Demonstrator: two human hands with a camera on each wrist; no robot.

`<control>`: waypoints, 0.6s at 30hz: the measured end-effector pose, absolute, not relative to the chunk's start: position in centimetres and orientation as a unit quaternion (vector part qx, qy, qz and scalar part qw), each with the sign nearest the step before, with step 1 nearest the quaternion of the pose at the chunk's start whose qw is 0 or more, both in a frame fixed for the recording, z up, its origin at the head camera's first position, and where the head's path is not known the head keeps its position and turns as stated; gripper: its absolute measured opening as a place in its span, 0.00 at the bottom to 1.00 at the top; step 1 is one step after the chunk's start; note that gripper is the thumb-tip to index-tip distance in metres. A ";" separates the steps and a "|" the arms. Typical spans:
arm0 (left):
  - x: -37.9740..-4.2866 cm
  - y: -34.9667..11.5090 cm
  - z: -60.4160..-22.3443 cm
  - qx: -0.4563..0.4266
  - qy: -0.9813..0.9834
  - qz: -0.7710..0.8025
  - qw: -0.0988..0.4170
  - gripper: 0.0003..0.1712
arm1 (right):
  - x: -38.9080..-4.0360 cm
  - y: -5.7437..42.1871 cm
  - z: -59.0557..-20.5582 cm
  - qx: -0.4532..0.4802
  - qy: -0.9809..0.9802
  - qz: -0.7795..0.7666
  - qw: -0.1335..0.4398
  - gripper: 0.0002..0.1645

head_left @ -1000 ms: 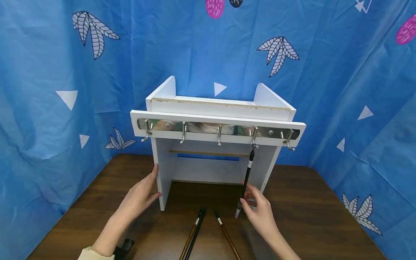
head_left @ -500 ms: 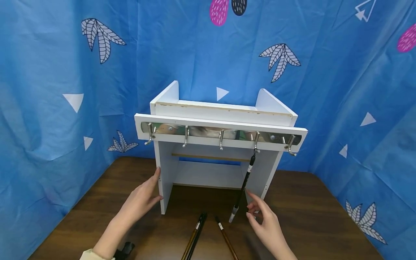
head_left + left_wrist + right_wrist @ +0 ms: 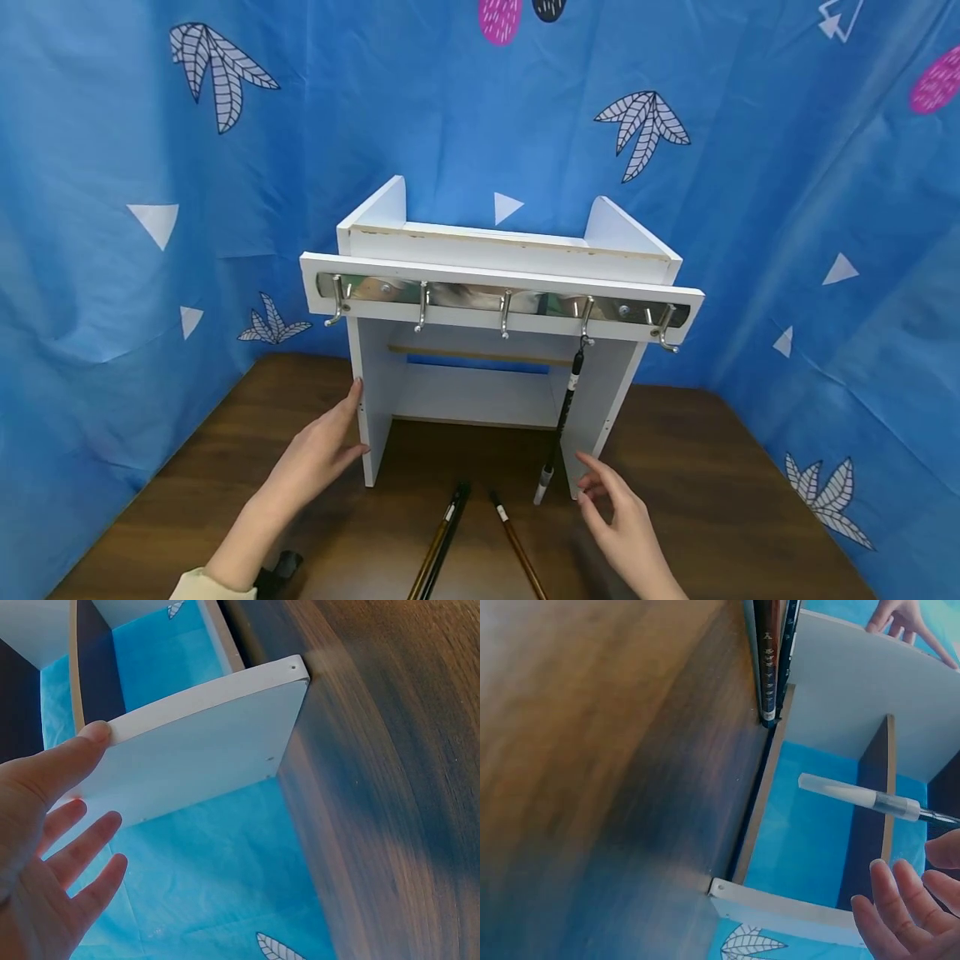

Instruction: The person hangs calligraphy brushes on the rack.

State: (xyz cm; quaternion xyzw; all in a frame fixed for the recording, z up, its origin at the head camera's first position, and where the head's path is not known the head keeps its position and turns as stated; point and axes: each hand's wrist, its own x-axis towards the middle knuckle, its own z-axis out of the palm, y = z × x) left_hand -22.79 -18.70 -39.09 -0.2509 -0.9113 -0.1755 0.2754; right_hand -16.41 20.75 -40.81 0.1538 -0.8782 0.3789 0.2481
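A calligraphy brush (image 3: 564,414) with a dark handle hangs from the fourth hook from the left on a white hook rail (image 3: 491,268). Its clear-capped tip (image 3: 855,795) points down and tilts a little to the left. Just right of it, my right hand (image 3: 624,525) stays apart from the brush, fingers loosely bent and holding nothing. My left hand (image 3: 315,457) is at the left side panel of the white shelf unit (image 3: 367,400). In the left wrist view, the thumb touches the panel's front edge while the other fingers spread beside its outer face.
Several more brushes (image 3: 442,533) lie on the brown wooden table (image 3: 712,500) in front of the unit, one brown brush (image 3: 517,546) apart from the others. A black object (image 3: 281,571) sits by my left forearm. Blue patterned cloth (image 3: 480,108) surrounds the table.
My right hand has let go of the hanging brush and drawn back to the right. The brush's lower end has swung slightly left. My left hand stays at the panel.
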 end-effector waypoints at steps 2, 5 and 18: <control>-22.8 -18.8 -39.1 -0.251 -0.914 -0.172 0.269 0.63 | -16.2 20.8 -40.9 0.144 -0.880 0.372 0.257 0.31; -22.7 -18.7 -39.2 -0.249 -0.915 -0.172 0.268 0.63 | -15.6 21.0 -41.0 0.133 -0.887 0.362 0.253 0.27; -22.7 -18.7 -38.8 -0.250 -0.915 -0.177 0.263 0.64 | -13.9 20.9 -41.2 0.171 -0.917 0.290 0.215 0.23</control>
